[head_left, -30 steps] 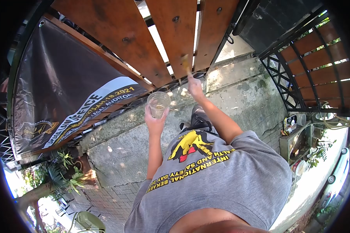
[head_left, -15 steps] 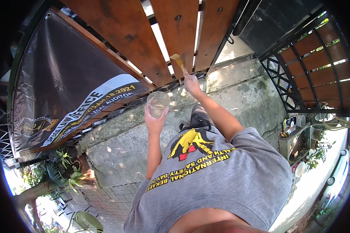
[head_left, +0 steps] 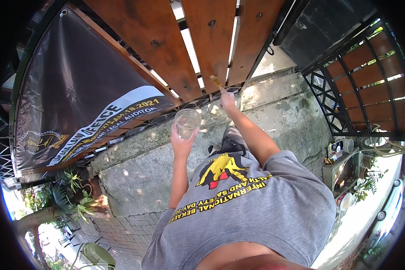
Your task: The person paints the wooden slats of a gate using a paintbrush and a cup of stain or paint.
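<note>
My left hand [head_left: 182,143] is wrapped round a clear plastic cup [head_left: 188,120], held upright in front of my body. Some liquid shows low in the cup. In my right hand [head_left: 227,99] is a paintbrush [head_left: 216,82], gripped by its handle, with its bristle end against the lower part of a brown wooden plank [head_left: 213,49]. The planks stand side by side on a gate, with bright gaps between them and round bolt heads on their faces.
A dark printed banner [head_left: 72,81] hangs over the gate's left part. Below lies a concrete ledge [head_left: 135,180]. Potted plants [head_left: 83,198] and a green chair [head_left: 94,255] are at left. To the right stand a second slatted gate panel [head_left: 364,85] and a concrete bench [head_left: 335,173].
The paintbrush and my right hand have shifted slightly right and down along the plank, and the brush has turned. My left hand and the cup have moved a little right.
</note>
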The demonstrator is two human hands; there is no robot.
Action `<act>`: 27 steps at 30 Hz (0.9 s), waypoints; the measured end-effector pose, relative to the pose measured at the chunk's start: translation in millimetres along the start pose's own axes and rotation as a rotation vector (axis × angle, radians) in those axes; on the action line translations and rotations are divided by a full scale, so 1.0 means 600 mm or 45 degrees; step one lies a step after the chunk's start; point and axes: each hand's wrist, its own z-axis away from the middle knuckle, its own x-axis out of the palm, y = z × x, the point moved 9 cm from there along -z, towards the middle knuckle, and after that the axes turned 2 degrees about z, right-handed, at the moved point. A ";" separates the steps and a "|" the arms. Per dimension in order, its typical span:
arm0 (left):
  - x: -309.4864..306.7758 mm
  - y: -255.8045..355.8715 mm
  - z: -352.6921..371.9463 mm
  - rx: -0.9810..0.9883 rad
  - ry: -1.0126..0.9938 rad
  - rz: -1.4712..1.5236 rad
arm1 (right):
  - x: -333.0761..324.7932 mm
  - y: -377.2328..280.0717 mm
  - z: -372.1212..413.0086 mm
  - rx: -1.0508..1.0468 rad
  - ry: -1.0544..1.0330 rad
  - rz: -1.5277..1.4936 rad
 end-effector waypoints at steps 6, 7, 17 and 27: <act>0.004 -0.008 -0.005 -0.008 -0.045 -0.015 | 0.030 -0.072 0.014 -0.087 -0.152 -0.111; 0.004 -0.021 -0.004 -0.006 -0.039 -0.015 | 0.039 -0.103 0.035 -0.140 -0.258 -0.183; 0.013 -0.017 -0.001 -0.053 -0.032 -0.001 | 0.016 -0.160 0.109 -0.446 -0.408 -0.203; 0.012 -0.007 0.008 -0.031 -0.015 0.010 | -0.046 -0.052 -0.016 -0.145 -0.214 -0.043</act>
